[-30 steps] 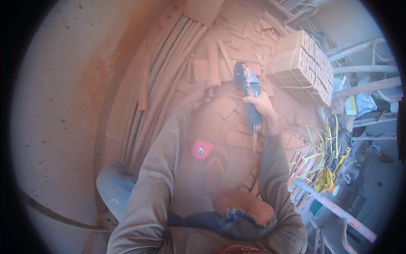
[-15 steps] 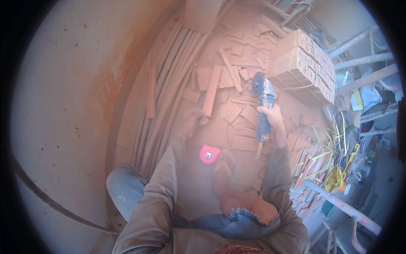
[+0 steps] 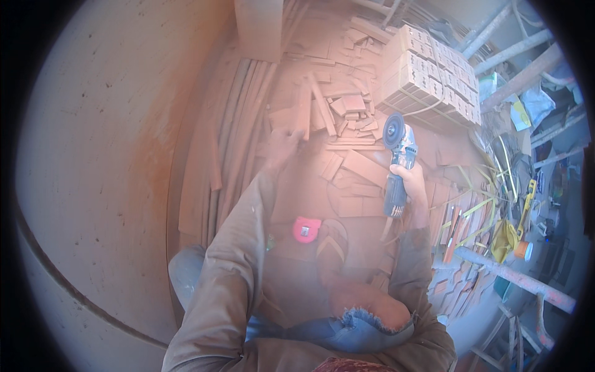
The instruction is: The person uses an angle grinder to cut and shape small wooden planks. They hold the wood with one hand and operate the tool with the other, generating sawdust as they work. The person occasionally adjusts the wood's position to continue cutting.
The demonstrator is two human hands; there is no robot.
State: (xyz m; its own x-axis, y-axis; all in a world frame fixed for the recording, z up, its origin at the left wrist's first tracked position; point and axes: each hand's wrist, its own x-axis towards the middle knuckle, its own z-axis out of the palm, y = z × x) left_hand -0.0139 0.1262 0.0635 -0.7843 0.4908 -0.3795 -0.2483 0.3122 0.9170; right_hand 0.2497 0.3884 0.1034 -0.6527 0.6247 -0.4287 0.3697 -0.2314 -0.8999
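My right hand [image 3: 411, 181] grips an angle grinder [image 3: 395, 192] by its dark body. The grinder stands head up, its round disc [image 3: 393, 130] at the far end and clear of any tile. Farther out on the left, my left hand [image 3: 282, 146] closes on the near end of a narrow reddish tile strip [image 3: 303, 111], which points away from me. Dust haze softens the fingers there. Between my arms a pink tape measure [image 3: 305, 229] lies on the dusty floor beside my sandalled foot [image 3: 333, 243].
Broken tile pieces [image 3: 353, 104] litter the floor ahead. Strapped stacks of boxes [image 3: 427, 77] stand at the far right. Long strips [image 3: 238, 124] lie along the left wall [image 3: 105, 155]. Metal scaffold tubes [image 3: 520, 282], a yellow spirit level [image 3: 528, 201] and loose straps crowd the right.
My left hand has moved farther away with the tile strip. The right hand and grinder have shifted slightly right and nearer in view. The whole view has shifted a little as well.
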